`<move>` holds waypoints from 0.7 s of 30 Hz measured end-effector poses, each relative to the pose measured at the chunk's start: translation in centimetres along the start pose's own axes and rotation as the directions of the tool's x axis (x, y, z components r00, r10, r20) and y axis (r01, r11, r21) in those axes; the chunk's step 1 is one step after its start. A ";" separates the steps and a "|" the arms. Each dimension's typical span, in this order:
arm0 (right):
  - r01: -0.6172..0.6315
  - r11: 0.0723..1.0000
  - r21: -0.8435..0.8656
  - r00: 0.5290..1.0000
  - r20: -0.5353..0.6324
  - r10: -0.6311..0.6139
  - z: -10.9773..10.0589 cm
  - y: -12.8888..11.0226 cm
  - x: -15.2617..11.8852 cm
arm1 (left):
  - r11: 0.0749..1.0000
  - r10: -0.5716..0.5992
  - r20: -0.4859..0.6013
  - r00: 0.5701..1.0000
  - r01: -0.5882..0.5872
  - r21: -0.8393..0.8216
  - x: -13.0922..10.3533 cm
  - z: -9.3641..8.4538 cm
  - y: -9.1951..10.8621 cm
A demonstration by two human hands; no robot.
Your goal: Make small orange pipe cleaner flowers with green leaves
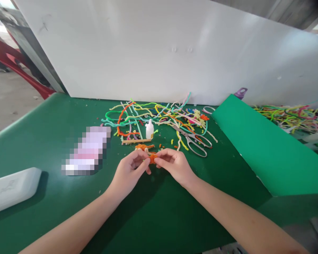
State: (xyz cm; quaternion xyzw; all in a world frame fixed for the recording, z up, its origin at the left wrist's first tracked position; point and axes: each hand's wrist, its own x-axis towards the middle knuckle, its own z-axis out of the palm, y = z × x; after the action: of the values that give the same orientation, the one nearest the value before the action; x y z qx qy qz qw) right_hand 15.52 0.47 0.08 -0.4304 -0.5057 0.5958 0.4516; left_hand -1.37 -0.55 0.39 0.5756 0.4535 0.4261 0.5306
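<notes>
My left hand [132,167] and my right hand [175,165] meet over the middle of the table, thumbs and fingertips pinched on a small orange pipe cleaner piece [153,158]. Its exact shape is partly covered by the fingers. Just beyond the left fingers lies another bundle of orange pipe cleaner [143,146], with pale bits beside it. A small white glue bottle [149,129] stands upright behind that bundle. Metal scissors [193,139] rest spread apart beyond my right hand, on and beside loose pipe cleaners [140,114] of many colours.
The green table [76,211] backs onto a white panel [148,46]. To the left lie a blurred pinkish object [87,150] and a white case [16,187]. A green divider board [270,151] slants along the right, with more pipe cleaners [286,118] past it. A red chair [21,68] stands far left.
</notes>
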 end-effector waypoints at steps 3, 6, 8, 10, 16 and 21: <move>0.011 1.000 -0.022 1.000 0.000 -0.011 0.0 0.1 0.0 | 1.000 0.016 -0.010 1.000 -0.016 -0.005 0.0 0.0 -0.2; 0.006 0.999 -0.049 1.000 0.017 -0.005 0.0 0.0 0.0 | 1.000 0.028 -0.024 0.999 -0.028 -0.005 0.1 0.0 -0.2; -0.004 0.998 -0.063 1.000 0.024 0.005 0.0 -0.1 -0.1 | 1.000 0.020 -0.007 1.000 -0.020 0.019 0.1 -0.1 -0.2; -0.020 0.998 -0.060 0.999 0.034 0.022 0.0 -0.1 -0.2 | 0.999 0.010 0.013 1.000 -0.011 0.045 0.1 -0.1 -0.1; -0.002 0.999 -0.045 0.995 0.096 0.007 0.0 -0.1 -0.2 | 0.999 -0.018 0.067 0.998 0.015 0.044 0.1 -0.1 0.0; 0.005 0.999 -0.043 0.995 0.102 -0.001 0.0 -0.1 -0.1 | 0.998 -0.021 0.065 0.998 0.017 0.055 -0.1 0.0 -0.1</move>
State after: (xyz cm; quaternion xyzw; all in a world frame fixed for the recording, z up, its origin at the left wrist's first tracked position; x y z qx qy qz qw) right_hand 15.56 0.38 0.14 -0.4082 -0.5414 0.6054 0.4168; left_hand -1.41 -0.61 0.31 0.5991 0.4527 0.3893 0.5335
